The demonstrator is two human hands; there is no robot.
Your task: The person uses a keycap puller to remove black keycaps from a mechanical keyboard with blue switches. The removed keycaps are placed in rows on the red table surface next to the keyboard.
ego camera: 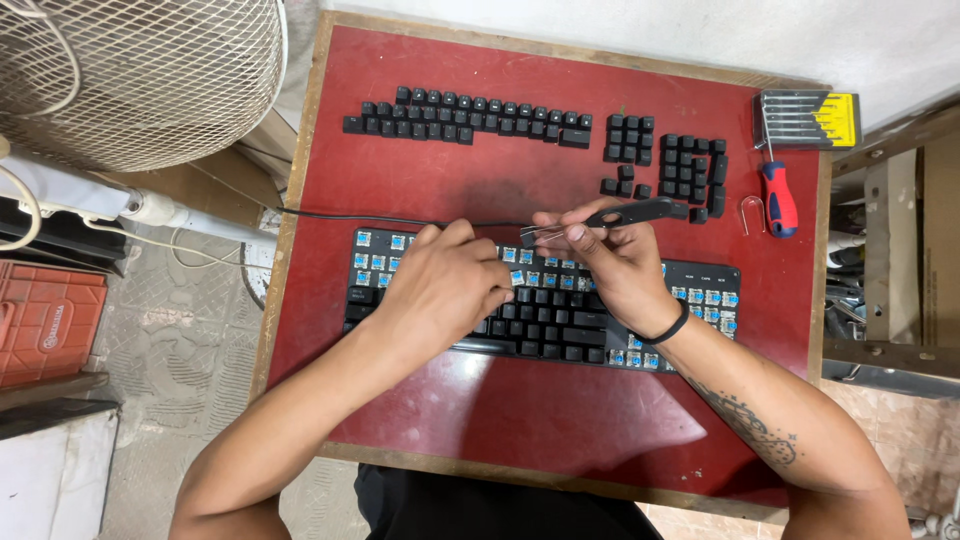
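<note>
Right hand [615, 262] fingers pinched on keycap puller [628, 214]; light, stiff, springy wire ahead of fingertips. Left hand [450, 285] curled, steadying keyboard [545, 312].

Bright, even daylight fills the overhead view, with no harsh glare. The red-topped wooden bench [420, 170] shows a soft sheen in its middle and only faint, short shadows under the rows of loose black plastic keycaps [465, 115]. Focus is sharp across the centre; the wide lens bends straight lines slightly outward near the frame's edges
</note>
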